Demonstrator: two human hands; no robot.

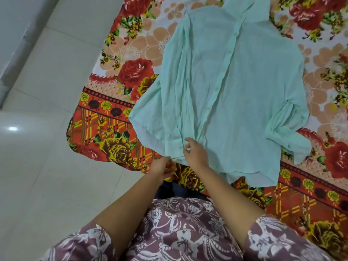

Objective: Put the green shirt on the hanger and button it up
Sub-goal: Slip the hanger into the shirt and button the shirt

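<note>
Both hands are working close together at the near hem (244, 174) of the shirt (235, 91): the left hand (163, 167) is pinching its edge, while the right hand (195, 153) is curling beside the lowest button (180, 147), grip unclear. Thin and crinkled, the shirt is lying flat, stretching lengthwise away from them, collar (252, 8) farthest, on a floral bedsheet (116, 119); no hanger is showing.

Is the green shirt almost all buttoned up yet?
Nearly. The green shirt lies on the bedsheet with its front looking closed down most of the buttons. The left hand pinches the hem while the right hand is at the lowest button. No hanger shows, so that step is unclear.
</note>
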